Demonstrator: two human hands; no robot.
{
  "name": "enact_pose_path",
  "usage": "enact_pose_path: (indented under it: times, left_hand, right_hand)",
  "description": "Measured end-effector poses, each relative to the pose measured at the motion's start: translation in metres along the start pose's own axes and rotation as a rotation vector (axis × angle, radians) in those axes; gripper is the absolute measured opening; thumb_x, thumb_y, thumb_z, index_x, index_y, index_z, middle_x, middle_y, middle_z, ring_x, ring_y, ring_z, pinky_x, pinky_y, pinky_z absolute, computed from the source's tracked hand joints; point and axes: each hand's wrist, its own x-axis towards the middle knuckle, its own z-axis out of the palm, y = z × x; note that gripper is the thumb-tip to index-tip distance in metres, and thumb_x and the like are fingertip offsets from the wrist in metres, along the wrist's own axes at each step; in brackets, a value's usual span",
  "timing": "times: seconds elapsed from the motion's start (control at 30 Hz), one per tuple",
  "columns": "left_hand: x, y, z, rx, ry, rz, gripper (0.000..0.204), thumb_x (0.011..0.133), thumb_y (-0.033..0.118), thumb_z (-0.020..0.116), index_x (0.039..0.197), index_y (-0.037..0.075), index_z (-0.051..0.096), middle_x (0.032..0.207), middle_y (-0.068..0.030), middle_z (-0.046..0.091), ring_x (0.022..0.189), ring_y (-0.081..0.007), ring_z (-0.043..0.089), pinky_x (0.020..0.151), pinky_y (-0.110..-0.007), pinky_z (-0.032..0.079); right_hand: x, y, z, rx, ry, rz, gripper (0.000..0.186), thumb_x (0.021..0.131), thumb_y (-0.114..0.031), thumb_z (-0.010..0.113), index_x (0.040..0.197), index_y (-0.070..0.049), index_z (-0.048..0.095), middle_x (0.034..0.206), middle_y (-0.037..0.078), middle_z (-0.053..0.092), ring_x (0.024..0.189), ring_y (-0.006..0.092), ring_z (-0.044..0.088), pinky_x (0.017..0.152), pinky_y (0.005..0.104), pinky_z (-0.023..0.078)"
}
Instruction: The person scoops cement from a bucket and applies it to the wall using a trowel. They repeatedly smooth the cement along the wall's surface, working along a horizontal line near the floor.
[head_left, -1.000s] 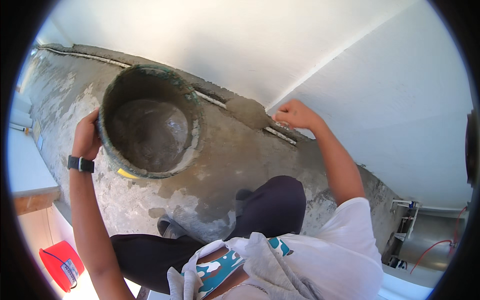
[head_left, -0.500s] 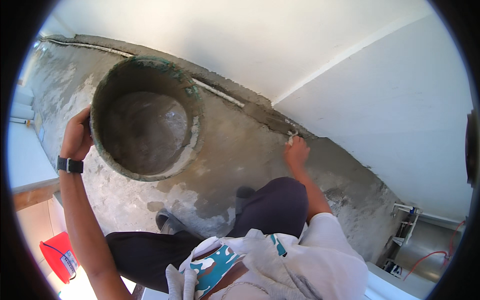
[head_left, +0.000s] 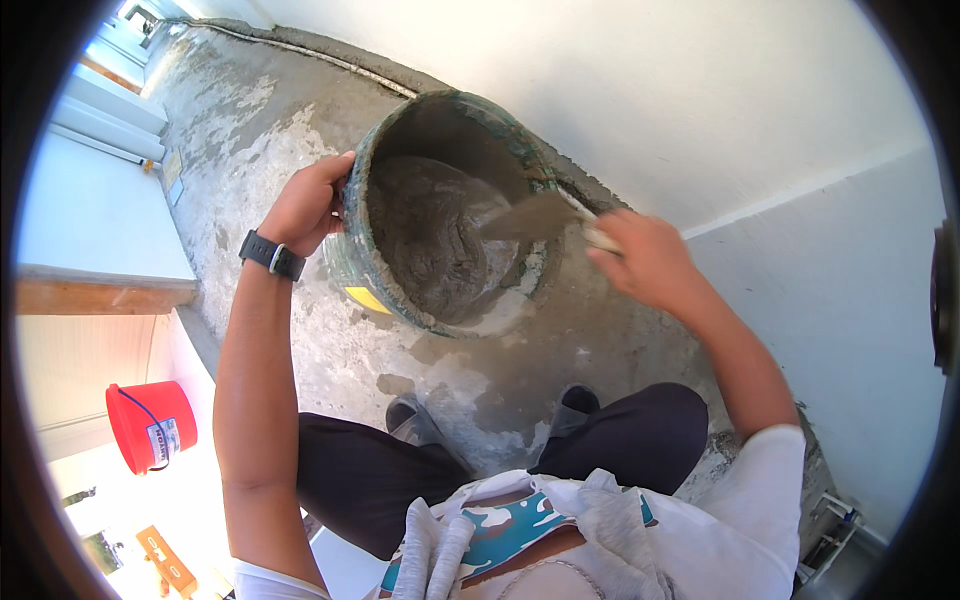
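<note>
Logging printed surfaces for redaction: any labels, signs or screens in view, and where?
Label on red bucket, lower left: small pale rectangle with blue print.
Yellow sticker on mortar bucket, outer wall below left hand: small, slanted.
Wristwatch, left wrist: black, screen face not visible.

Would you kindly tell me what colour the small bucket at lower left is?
Red bucket, with a pale label; head view.

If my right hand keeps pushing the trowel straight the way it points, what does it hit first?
Probably the wet mortar inside the bucket: the right hand aims the trowel blade left into it, though depth is unclear.
</note>
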Motion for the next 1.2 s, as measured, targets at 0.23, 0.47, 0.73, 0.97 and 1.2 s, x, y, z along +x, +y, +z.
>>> enact_pose_path:
  times: [0.23, 0.47, 0.73, 0.97, 1.2]
  left_hand:
    - [-0.01, 0.003, 0.015, 0.071, 0.049, 0.0, 0.035, 0.106, 0.04, 0.049, 0.092, 0.014, 0.067, 0.076, 0.0055, 0.057, 0.066, -0.0089, 0.049, 0.062, -0.029, 0.041]
    - [-0.006, 0.002, 0.011, 0.051, 0.034, -0.018, 0.033, 0.105, 0.042, 0.051, 0.093, 0.016, 0.067, 0.075, 0.0059, 0.057, 0.065, -0.0086, 0.048, 0.061, -0.029, 0.04]
    - [0.005, -0.007, -0.003, 0.031, -0.012, -0.028, 0.03, 0.106, 0.038, 0.052, 0.102, 0.015, 0.07, 0.088, 0.0044, 0.065, 0.074, -0.0099, 0.053, 0.068, -0.031, 0.044]
    - [0.009, -0.009, -0.007, -0.013, -0.012, -0.015, 0.032, 0.106, 0.038, 0.052, 0.11, 0.012, 0.071, 0.094, 0.0011, 0.069, 0.08, -0.0134, 0.059, 0.076, -0.033, 0.049]
    - [0.018, -0.013, -0.004, -0.124, -0.04, 0.019, 0.031, 0.106, 0.037, 0.051, 0.099, 0.014, 0.071, 0.083, 0.0035, 0.069, 0.073, -0.0113, 0.061, 0.068, -0.031, 0.049]
  right_hand:
    - [0.123, -0.083, 0.043, -0.597, -0.37, -0.152, 0.016, 0.079, -0.024, 0.072, 0.085, -0.009, 0.073, 0.084, 0.01, 0.071, 0.08, 0.0309, 0.071, 0.073, 0.0431, 0.054]
    - [0.116, -0.102, 0.049, -0.386, -0.693, -0.168, 0.031, 0.078, -0.034, 0.071, 0.091, -0.007, 0.078, 0.097, 0.012, 0.076, 0.094, 0.03, 0.074, 0.079, 0.042, 0.059]
    - [0.12, -0.084, 0.05, 0.055, -0.704, -0.061, 0.039, 0.076, -0.037, 0.069, 0.093, -0.003, 0.078, 0.091, 0.02, 0.074, 0.089, 0.0404, 0.07, 0.078, 0.0483, 0.056]
    - [0.104, -0.055, 0.015, 0.214, -0.552, 0.03, 0.041, 0.079, -0.035, 0.07, 0.097, 0.001, 0.076, 0.084, 0.02, 0.073, 0.083, 0.0353, 0.07, 0.075, 0.046, 0.054]
    - [0.048, 0.007, -0.043, 0.276, -0.458, 0.261, 0.038, 0.082, -0.035, 0.071, 0.087, 0.002, 0.075, 0.071, 0.012, 0.069, 0.064, 0.0216, 0.065, 0.062, 0.0382, 0.051]
